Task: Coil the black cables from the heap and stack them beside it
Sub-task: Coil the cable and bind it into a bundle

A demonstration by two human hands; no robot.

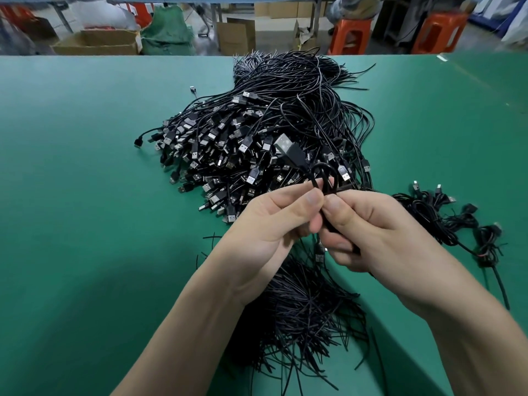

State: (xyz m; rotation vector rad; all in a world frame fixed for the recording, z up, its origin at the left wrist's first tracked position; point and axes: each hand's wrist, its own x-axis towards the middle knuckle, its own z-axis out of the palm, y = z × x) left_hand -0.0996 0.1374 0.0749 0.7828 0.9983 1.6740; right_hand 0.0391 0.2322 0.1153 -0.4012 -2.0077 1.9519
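A big heap of black USB cables (257,132) lies on the green table (85,167), plugs toward the left, loose tails fanning to the far side. My left hand (274,221) and my right hand (368,227) meet in front of the heap, both pinching one black cable (325,178) that is wound into a small loop above my fingers. Its USB plug (285,144) sticks up to the upper left. Coiled cables (445,215) lie in a loose row to the right of the heap.
A bundle of short black ties (308,310) lies under my forearms near the table's front. Beyond the far table edge stand cardboard boxes (97,42), a green sack (167,32) and orange stools (351,34).
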